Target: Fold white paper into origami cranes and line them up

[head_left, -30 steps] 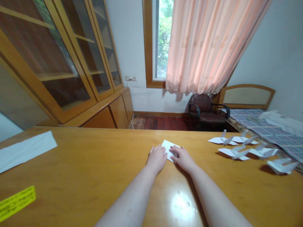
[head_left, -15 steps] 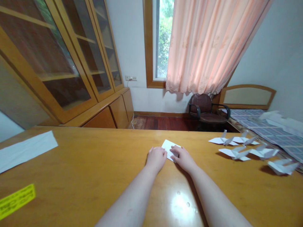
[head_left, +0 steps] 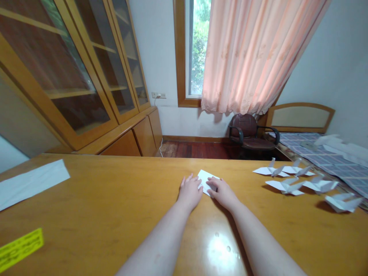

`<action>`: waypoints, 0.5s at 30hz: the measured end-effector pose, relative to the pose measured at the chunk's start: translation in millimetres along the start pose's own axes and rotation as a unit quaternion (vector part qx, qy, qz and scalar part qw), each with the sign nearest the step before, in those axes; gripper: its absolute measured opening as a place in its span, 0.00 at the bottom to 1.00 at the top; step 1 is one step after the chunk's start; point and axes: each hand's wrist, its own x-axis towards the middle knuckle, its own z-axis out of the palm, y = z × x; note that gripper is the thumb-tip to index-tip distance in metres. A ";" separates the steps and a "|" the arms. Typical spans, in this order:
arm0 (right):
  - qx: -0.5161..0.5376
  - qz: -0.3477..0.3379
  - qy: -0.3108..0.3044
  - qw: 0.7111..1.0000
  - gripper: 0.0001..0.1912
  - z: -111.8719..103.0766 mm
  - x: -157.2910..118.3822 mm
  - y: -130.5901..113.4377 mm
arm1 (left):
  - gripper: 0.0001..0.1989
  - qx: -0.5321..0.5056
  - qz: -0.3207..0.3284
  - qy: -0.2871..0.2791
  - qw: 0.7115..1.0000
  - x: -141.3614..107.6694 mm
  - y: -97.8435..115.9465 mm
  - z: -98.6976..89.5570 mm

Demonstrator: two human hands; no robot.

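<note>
A small white piece of folded paper (head_left: 204, 177) lies flat on the wooden table, between my two hands. At its left edge rests my left hand (head_left: 190, 193), palm down with fingers spread and the thumb side touching the paper. My right hand (head_left: 222, 193) holds the paper's right side, its fingers curled over it and the thumb set on the lower part. The fingers cover part of the paper's right edge.
Several folded white paper birds (head_left: 286, 186) stand on the table's right side. A long white paper strip (head_left: 34, 182) lies at left, above a yellow label (head_left: 21, 249). Beyond the table are a glass-door cabinet (head_left: 94, 57), a brown chair (head_left: 245, 132) and a bed (head_left: 327, 149).
My left hand's fingers have lifted from their curl on the paper's edge and spread out to the left. My right hand and the paper stay in place.
</note>
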 end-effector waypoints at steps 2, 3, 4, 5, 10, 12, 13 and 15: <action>-0.003 -0.006 -0.001 1.000 0.19 -0.6 -1.1 -1.2 | 0.19 -0.002 0.020 -0.022 1.000 -0.9 0.3 1.5; -0.006 -0.009 -0.001 1.000 0.19 -0.6 -1.6 -1.6 | 0.21 -0.002 0.025 -0.028 0.999 -1.4 0.3 2.0; -0.013 -0.011 0.004 1.000 0.19 -0.5 -2.0 -1.6 | 0.22 -0.002 0.028 -0.031 0.999 -1.9 0.3 2.5; -0.022 -0.008 0.014 1.000 0.20 0.0 -2.0 -1.2 | 0.23 -0.002 0.030 -0.032 0.999 -2.3 0.2 2.7; -0.080 0.074 0.101 0.989 0.22 4.1 0.9 5.6 | 0.24 0.001 0.028 -0.035 0.999 -3.2 -0.3 2.6; -0.088 0.089 0.107 0.986 0.21 5.2 2.0 8.0 | 0.24 0.002 0.028 -0.034 0.999 -3.1 -0.4 2.7; -0.090 0.093 0.107 0.986 0.20 5.5 2.2 8.7 | 0.24 0.001 0.029 -0.033 0.999 -3.0 -0.5 2.8; -0.094 0.097 0.109 0.985 0.20 5.4 2.0 9.1 | 0.24 -0.001 0.030 -0.033 0.999 -2.9 -0.8 3.2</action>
